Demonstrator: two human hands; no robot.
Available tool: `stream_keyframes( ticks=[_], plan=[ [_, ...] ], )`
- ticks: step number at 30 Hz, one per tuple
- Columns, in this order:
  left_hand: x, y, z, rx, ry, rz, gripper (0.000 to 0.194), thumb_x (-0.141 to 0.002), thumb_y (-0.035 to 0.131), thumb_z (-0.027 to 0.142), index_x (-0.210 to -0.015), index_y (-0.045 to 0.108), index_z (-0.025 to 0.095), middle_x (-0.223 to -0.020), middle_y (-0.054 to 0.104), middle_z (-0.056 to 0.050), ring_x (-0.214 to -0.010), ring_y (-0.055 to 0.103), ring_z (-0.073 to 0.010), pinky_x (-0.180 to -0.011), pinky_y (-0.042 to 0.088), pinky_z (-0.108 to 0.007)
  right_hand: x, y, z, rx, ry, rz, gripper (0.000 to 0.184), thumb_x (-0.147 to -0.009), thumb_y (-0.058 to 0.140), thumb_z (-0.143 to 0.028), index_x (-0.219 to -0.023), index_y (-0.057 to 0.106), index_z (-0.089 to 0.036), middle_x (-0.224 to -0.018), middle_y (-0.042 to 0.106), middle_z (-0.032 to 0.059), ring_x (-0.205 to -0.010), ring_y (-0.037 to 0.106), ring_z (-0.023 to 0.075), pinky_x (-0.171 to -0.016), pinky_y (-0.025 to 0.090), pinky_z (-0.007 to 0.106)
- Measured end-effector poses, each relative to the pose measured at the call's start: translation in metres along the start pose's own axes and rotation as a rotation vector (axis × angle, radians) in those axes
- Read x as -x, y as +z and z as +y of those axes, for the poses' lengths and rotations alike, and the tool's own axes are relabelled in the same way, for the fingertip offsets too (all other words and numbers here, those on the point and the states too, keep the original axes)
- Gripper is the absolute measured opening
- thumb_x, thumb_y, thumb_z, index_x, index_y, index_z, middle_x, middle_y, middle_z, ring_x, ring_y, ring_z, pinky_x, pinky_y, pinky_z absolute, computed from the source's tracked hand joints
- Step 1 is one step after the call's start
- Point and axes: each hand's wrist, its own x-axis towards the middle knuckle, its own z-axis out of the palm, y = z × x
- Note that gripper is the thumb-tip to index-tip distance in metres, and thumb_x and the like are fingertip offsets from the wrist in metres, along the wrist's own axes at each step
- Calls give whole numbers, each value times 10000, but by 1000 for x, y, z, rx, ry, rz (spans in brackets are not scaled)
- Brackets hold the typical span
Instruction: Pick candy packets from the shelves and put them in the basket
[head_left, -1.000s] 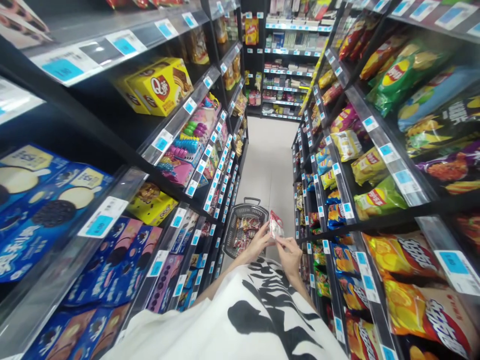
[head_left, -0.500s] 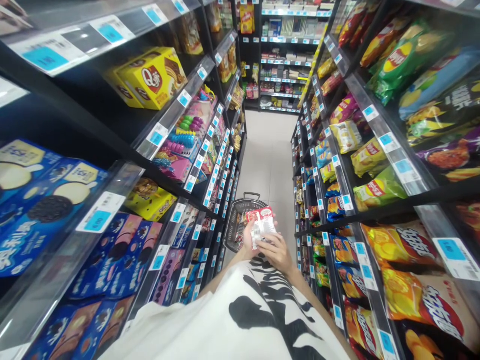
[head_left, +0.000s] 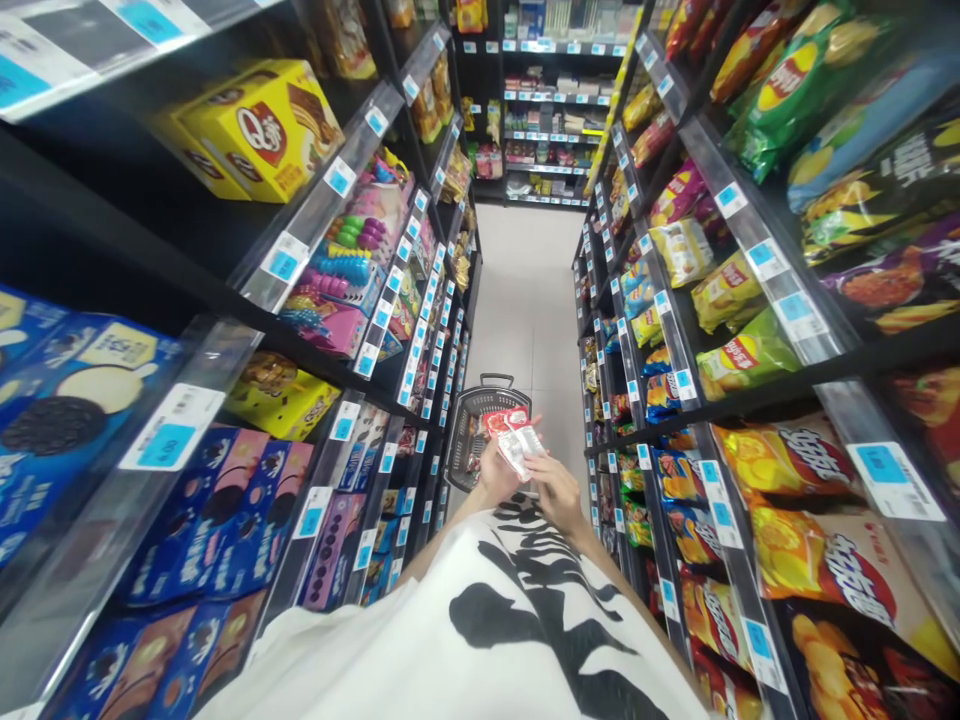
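Note:
A small red and white snack packet (head_left: 517, 447) is between my hands, low in the middle of the view, its printed white side facing up. My left hand (head_left: 495, 474) is closed around the packet's left side from below. On the lower right edge, the fingers of my right hand (head_left: 556, 490) are curled and grip the packet. Just beyond the hands is a dark grey shopping basket (head_left: 454, 425) with perforated walls and a raised handle. Several small wrapped items lie inside it, partly hidden by my left hand and the packet.
Shelves flank a narrow aisle. On the left stand yellow wafer boxes (head_left: 262, 130) and blue cookie boxes (head_left: 82, 400); on the right are chip bags (head_left: 817, 570). Pale floor (head_left: 517, 290) leads to a back shelf (head_left: 559, 135). A white garment with black patches (head_left: 420, 620) covers the foreground.
The packet has turned slightly, tilting its lower end to the right. My right hand has shifted a little along its edge. The whole view has moved slightly.

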Motion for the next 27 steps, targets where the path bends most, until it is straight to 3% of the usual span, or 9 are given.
stream_keyframes(
  ticks=[3, 5, 7, 9, 13, 20, 24, 27],
  plan=[
    [0, -2, -5, -6, 103, -58, 1103, -689, 740, 733, -1563, 363, 177, -1516, 497, -196, -1284, 568, -341, -1115, 439, -497, 6, 3, -3, -150, 346, 285, 66, -952, 635, -251, -921, 672, -206, -1073, 755, 97, -1040, 726, 218, -889, 599, 384],
    [-1, -3, -6, -62, 163, -62, 1110, -699, 842, 530, -1606, 257, 276, -1570, 447, -148, -1350, 530, -309, -1150, 420, -471, 7, 4, -3, -226, 567, 450, 175, -909, 704, -361, -884, 637, -201, -1058, 727, 92, -970, 711, 199, -793, 602, 326],
    [-2, -5, -5, -173, 191, -50, 1194, -671, 894, 337, -1623, 173, 329, -1612, 393, -126, -1413, 478, -311, -1151, 435, -456, 6, 4, -1, -296, 704, 524, 269, -881, 726, -439, -906, 609, -198, -1032, 703, 78, -899, 697, 181, -731, 603, 297],
    [-4, -10, -3, -310, 213, -24, 1261, -621, 924, 255, -1627, 165, 305, -1620, 373, -145, -1440, 448, -340, -1143, 456, -451, 5, 3, 3, -381, 803, 518, 337, -845, 751, -485, -908, 587, -197, -943, 700, 56, -781, 696, 175, -657, 608, 297],
    [-10, -22, 1, -528, 248, 11, 1255, -591, 953, 297, -1612, 230, 197, -1620, 352, -199, -1459, 423, -363, -1207, 398, -462, 7, 3, 14, -568, 1004, 446, 438, -708, 844, -511, -812, 564, -191, -751, 695, 24, -574, 675, 174, -536, 596, 302],
    [-7, -35, 5, -741, 184, -20, 1264, -639, 923, 348, -1627, 149, 191, -1660, 260, -205, -1470, 411, -360, -1198, 412, -474, 26, -2, 25, -786, 1228, 375, 509, -618, 901, -431, -921, 559, -205, -788, 731, 2, -645, 711, 145, -592, 596, 220],
    [-1, -40, 8, -902, 29, -172, 1203, -671, 857, 244, -1638, 142, 218, -1671, 246, -185, -1463, 425, -348, -1171, 443, -457, 45, -18, 26, -835, 1289, 257, 661, -576, 945, -296, -1112, 570, -211, -875, 763, 28, -657, 719, 173, -509, 560, 212],
    [2, -37, -1, -1110, -116, -410, 1110, -645, 768, 113, -1621, 249, 212, -1645, 325, -160, -1431, 462, -324, -1202, 396, -455, 69, -33, 24, -852, 1309, 210, 731, -567, 950, -243, -1201, 590, -202, -1031, 771, 75, -857, 754, 226, -638, 620, 263]
  ],
)
